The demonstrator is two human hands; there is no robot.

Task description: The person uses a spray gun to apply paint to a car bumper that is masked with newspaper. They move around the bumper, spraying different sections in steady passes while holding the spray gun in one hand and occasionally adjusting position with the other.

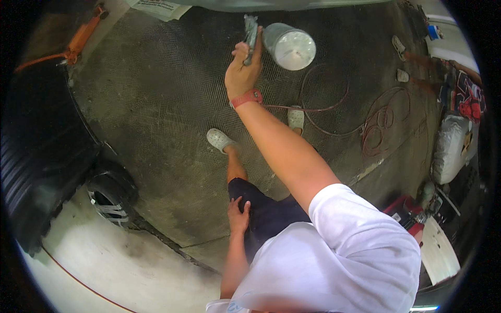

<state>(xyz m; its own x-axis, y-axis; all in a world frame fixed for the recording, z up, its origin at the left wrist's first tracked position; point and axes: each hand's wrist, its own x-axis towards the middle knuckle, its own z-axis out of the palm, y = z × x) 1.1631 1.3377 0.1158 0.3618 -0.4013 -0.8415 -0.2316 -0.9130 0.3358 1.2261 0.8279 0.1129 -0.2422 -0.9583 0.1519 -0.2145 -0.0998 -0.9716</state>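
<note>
White shirt [360, 240] nearest | clamping spray gun [250, 30] in right grip [244, 70], out ahead beside translucent cup [295, 49] | resting left grip [239, 216], fingers apart, on dark shorts [267, 211] | apparently spraying; likely needing steady aim

I count 2 hands, well apart: right hand [243, 73] far out front, left hand [239, 218] low. Right arm [292, 151] nearly straight, reaching forward and slanting leftward across my view. Right wrist [240, 93] slightly bent, so the hand points more directly ahead than the forearm. Fingers [259, 44] there curled in a grip, 1 of them showing long on the right side. Left forearm [235, 266] rises beside the torso [292, 266]. Left hand: back upward, fingers loosely spread, resting on the left thigh [244, 194]. Left upper arm hidden from me.
</note>
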